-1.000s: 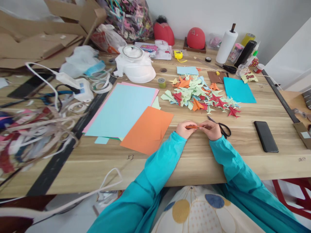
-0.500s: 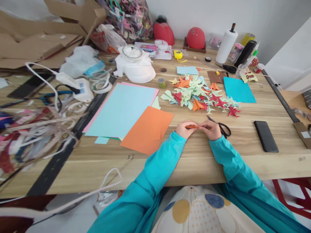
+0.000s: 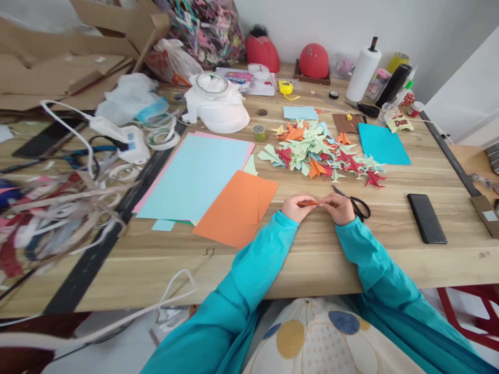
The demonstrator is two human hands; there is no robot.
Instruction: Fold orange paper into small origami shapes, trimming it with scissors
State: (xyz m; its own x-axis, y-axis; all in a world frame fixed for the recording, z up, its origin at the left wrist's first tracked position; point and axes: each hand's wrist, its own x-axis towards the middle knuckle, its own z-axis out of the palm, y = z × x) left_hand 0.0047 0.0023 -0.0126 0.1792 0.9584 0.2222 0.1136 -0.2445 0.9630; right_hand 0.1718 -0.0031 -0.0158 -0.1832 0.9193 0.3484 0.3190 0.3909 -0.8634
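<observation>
Left hand: the left hand (image 3: 293, 209) pinches a small orange paper (image 3: 307, 203) between its thumb and fingers.
Right hand: the right hand (image 3: 340, 209) has its fingertips closed at the right end of the same paper, so the 2 hands are nearly meeting.
Orange paper: it is between the 2 hands, above the table (image 3: 312, 259), and it looks narrow (the fingers cover part of it, so I cannot tell its full shape).
Scissors: the scissors (image 3: 352, 199) lie just beside the right hand, behind it and to its right, with black handles.
Phone: a black phone (image 3: 427, 219) lies farther to the right of the right hand.
Sheets: an orange sheet (image 3: 230, 213) is near the left hand, on its left side; it overlaps a light blue sheet (image 3: 195, 174), which lies over a pink sheet (image 3: 251, 149).
Folded pieces: beyond both hands there is a pile of folded papers (image 3: 312, 143), in green, orange, red and blue.
Turquoise paper: a turquoise sheet (image 3: 384, 144) lies beyond the right hand, to the right of the pile.
</observation>
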